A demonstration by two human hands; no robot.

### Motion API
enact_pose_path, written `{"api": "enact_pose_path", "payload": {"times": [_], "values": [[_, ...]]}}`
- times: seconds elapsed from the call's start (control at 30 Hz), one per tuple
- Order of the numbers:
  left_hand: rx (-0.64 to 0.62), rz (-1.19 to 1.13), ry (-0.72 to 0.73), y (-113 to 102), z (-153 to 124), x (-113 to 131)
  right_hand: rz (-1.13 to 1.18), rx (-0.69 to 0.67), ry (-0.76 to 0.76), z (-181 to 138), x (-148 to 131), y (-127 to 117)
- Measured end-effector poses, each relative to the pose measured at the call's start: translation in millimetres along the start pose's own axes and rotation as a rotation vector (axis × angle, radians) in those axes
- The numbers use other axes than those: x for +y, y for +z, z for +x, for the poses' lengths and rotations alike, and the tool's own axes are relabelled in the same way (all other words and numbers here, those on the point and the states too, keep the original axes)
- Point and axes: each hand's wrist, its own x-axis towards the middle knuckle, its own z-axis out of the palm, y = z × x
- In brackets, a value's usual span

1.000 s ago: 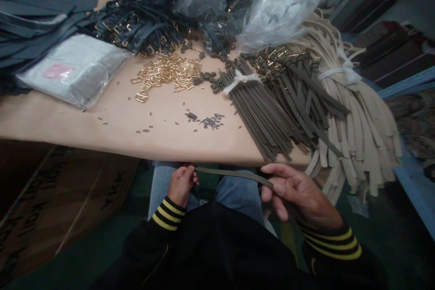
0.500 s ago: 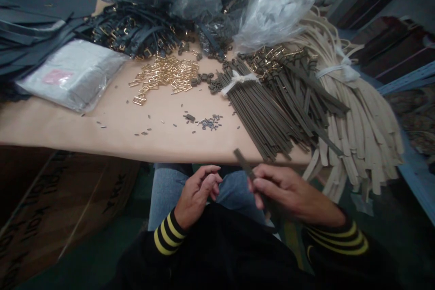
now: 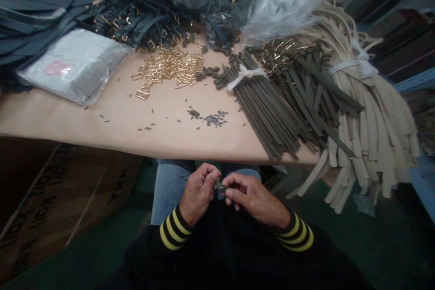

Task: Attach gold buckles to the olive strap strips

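Observation:
My left hand (image 3: 199,190) and my right hand (image 3: 249,197) meet over my lap, just below the table edge (image 3: 170,152). Both pinch the end of a dark olive strap (image 3: 220,186); only a short tip shows between the fingers, the rest is hidden under my right hand. On the table ahead lie a bundle of olive straps (image 3: 268,108) tied with white string, a heap of gold buckles (image 3: 170,68), small dark loops (image 3: 212,74) and a scatter of tiny dark pins (image 3: 212,120).
Olive straps with buckles fitted (image 3: 306,72) and cream straps (image 3: 377,118) hang off the right side. A clear plastic bag (image 3: 285,9) and dark straps with buckles (image 3: 142,18) lie at the back. A wrapped grey packet (image 3: 73,65) sits left. Cardboard boxes (image 3: 50,204) stand under the table.
A second ago my hands held the strap stretched wide apart. My right hand swung the strap end up and inward, and both hands have closed together on it over my lap.

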Motion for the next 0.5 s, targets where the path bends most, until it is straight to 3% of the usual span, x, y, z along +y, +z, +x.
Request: {"api": "enact_pose_path", "payload": {"times": [0.13,0.2,0.33,0.4,0.5], "values": [[-0.054,-0.169,-0.094,3.9,2.4,-9.6,0.187,-0.03,0.009,3.5,7.2,3.9],[-0.023,-0.106,-0.067,4.1,3.2,-12.7,0.256,0.0,0.026,4.8,9.3,4.7],[0.142,0.29,0.237,0.4,0.2,-11.2,0.276,0.089,0.039,7.0,10.1,4.4],[0.127,0.426,0.354,-2.3,-4.0,-7.9,0.243,0.122,0.042,7.8,10.4,3.9],[0.024,0.518,0.397,-5.4,-11.4,-3.5,0.208,0.154,0.051,8.9,11.3,3.4]]}}
